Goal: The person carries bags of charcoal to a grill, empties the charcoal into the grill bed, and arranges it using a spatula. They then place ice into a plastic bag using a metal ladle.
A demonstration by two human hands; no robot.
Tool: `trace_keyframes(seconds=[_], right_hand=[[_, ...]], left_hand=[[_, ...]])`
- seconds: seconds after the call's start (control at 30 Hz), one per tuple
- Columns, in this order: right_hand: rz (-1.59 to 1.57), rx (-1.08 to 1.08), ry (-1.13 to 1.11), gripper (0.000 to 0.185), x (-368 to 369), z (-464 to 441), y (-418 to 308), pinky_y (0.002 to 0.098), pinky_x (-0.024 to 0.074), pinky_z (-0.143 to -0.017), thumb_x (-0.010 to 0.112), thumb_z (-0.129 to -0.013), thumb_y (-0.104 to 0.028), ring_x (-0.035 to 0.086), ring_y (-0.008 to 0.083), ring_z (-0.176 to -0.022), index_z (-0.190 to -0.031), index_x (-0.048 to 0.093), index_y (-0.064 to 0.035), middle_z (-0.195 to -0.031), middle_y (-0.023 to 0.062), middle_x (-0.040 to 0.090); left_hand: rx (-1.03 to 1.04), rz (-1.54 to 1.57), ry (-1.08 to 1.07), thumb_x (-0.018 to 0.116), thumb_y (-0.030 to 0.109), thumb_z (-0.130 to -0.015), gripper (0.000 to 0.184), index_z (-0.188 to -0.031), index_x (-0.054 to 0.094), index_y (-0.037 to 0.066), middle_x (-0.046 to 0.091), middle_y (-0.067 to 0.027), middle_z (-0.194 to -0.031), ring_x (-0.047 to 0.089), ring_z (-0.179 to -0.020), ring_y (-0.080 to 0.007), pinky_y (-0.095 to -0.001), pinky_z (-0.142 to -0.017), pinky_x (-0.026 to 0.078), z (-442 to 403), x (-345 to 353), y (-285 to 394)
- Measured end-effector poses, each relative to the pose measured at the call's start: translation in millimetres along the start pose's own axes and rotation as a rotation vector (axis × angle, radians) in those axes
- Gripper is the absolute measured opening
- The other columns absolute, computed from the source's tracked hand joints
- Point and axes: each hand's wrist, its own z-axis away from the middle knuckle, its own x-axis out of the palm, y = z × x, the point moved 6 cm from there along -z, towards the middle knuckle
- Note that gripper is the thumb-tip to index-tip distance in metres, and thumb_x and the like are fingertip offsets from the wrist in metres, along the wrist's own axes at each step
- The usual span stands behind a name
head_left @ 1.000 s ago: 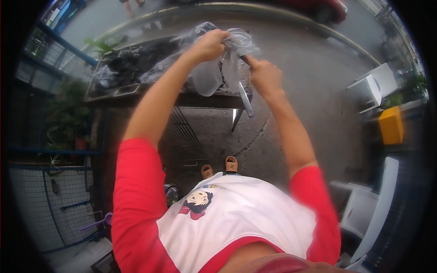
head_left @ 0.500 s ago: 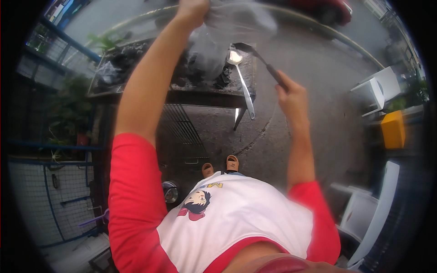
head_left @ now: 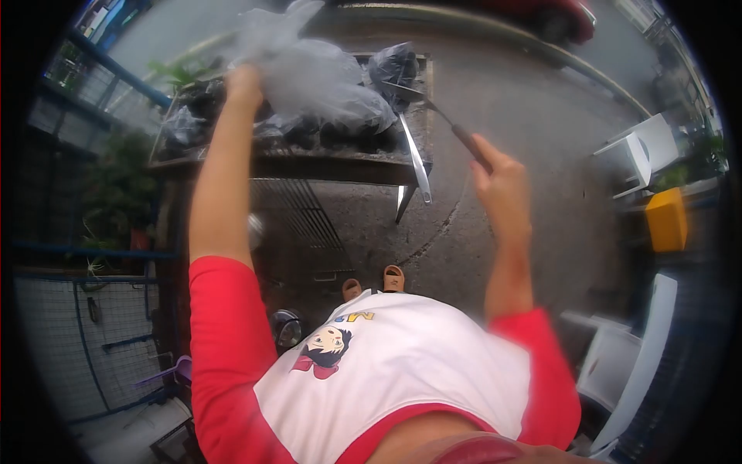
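Note:
My left hand (head_left: 245,87) is closed on a translucent plastic bag (head_left: 313,77), which is smeared by motion and spreads over the low metal grill stand (head_left: 332,168). Dark charcoal-like lumps (head_left: 297,139) show under and around the bag. My right hand (head_left: 502,182) grips the dark handle of a spatula (head_left: 469,143). Its flat head reaches the stand's right end, against a dark lump wrapped in plastic (head_left: 393,65). A metal serving spoon (head_left: 416,158) lies there, its handle jutting over the near edge and its bowl hidden.
A wire grate (head_left: 301,213) leans beneath the stand. White chairs (head_left: 638,158) and a yellow box (head_left: 666,220) stand at right. On the left are plants (head_left: 124,178) and a mesh fence (head_left: 116,340). A red car (head_left: 549,19) is on the road beyond.
My left hand has swung left and lower, drawing the bag across the stand. The dark wrapped lump now shows at the right end, and the spoon's bowl has become hidden. My right hand has barely moved.

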Motion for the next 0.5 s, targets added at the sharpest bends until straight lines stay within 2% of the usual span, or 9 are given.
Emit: trace_keyframes(seconds=[0.07,0.1,0.17,0.23,0.27,0.33,0.4,0.43,0.5], right_hand=[[0.039,-0.018,-0.028,0.037,-4,5,-12,0.0435,0.05,-0.069,0.064,-0.081,-0.02,0.065,0.0317,-0.08,-0.119,0.063,-0.0222,-0.083,0.0121,0.066],[0.078,-0.027,-0.05,0.037,-2,7,-17,0.0433,0.0503,-0.068,0.063,-0.082,-0.021,0.065,0.0311,-0.079,-0.118,0.063,-0.023,-0.082,0.0111,0.066],[0.236,-0.099,-0.095,0.037,39,-11,-33,0.0418,0.0518,-0.066,0.06,-0.083,-0.016,0.066,0.0316,-0.076,-0.119,0.062,-0.0215,-0.083,0.0106,0.065],[0.347,-0.309,-0.123,0.039,99,-24,-45,0.0398,0.053,-0.063,0.056,-0.083,-0.011,0.066,0.0303,-0.072,-0.121,0.061,-0.0192,-0.083,0.0105,0.065],[0.348,-0.31,-0.117,0.039,100,-30,-51,0.0398,0.053,-0.063,0.056,-0.083,-0.011,0.066,0.0303,-0.072,-0.121,0.061,-0.0192,-0.083,0.0105,0.065],[0.414,-0.422,-0.096,0.041,99,-33,-65,0.0369,0.0528,-0.058,0.056,-0.082,-0.008,0.066,0.0272,-0.067,-0.122,0.061,-0.0168,-0.081,0.0107,0.064],[0.421,-0.463,-0.13,0.042,81,-23,-63,0.0385,0.0512,-0.057,0.056,-0.082,-0.008,0.064,0.0276,-0.065,-0.122,0.061,-0.0213,-0.079,0.0093,0.061],[0.431,-0.507,-0.163,0.044,72,-16,-62,0.0401,0.0496,-0.056,0.056,-0.082,-0.009,0.062,0.0279,-0.063,-0.122,0.061,-0.0258,-0.078,0.0078,0.059],[0.438,-0.486,-0.163,0.043,50,-8,-54,0.0404,0.0492,-0.056,0.056,-0.082,-0.009,0.061,0.0282,-0.062,-0.121,0.061,-0.0261,-0.076,0.0074,0.058]], left_hand=[[-0.396,0.448,0.293,0.044,0.001,-0.081,0.038,-0.117,0.053,-0.008,0.059,-0.0186,-0.11,0.06,-0.1,-0.0273,-0.0355,-0.087,0.047,64,-48,81],[-0.487,0.552,0.388,0.044,0.001,-0.08,0.039,-0.118,0.053,-0.007,0.06,-0.0193,-0.11,0.06,-0.101,-0.0285,-0.0353,-0.088,0.047,90,-62,120],[-0.516,0.587,0.459,0.045,0.001,-0.078,0.042,-0.119,0.053,-0.006,0.06,-0.0206,-0.11,0.06,-0.103,-0.0309,-0.035,-0.09,0.046,115,-77,176],[-0.333,0.392,0.291,0.052,0.009,-0.079,0.044,-0.122,0.052,-0.001,0.06,-0.0218,-0.111,0.058,-0.107,-0.0337,-0.0397,-0.09,0.046,112,-58,180],[-0.145,0.198,0.131,0.059,0.016,-0.08,0.047,-0.125,0.051,0.005,0.06,-0.023,-0.113,0.057,-0.11,-0.0365,-0.0444,-0.09,0.046,105,-44,189],[0.123,0.024,-0.1,0.063,0.024,-0.08,0.057,-0.132,0.045,0.006,0.058,-0.0246,-0.115,0.053,-0.113,-0.0404,-0.0462,-0.093,0.044,110,-12,212],[0.175,-0.162,-0.369,0.071,0.031,-0.074,0.072,-0.134,0.045,0.002,0.048,-0.0252,-0.131,0.048,-0.12,-0.038,-0.0401,-0.103,0.037,125,16,234],[0.345,-0.262,-0.275,0.075,0.04,-0.071,0.074,-0.129,0.05,0.0,0.049,-0.0245,-0.13,0.046,-0.123,-0.0378,-0.0407,-0.103,0.037,124,44,216],[0.346,-0.376,-0.448,0.073,0.031,-0.073,0.058,-0.121,0.055,0.003,0.056,-0.0203,-0.123,0.051,-0.118,-0.0368,-0.0443,-0.101,0.038,135,67,216]])
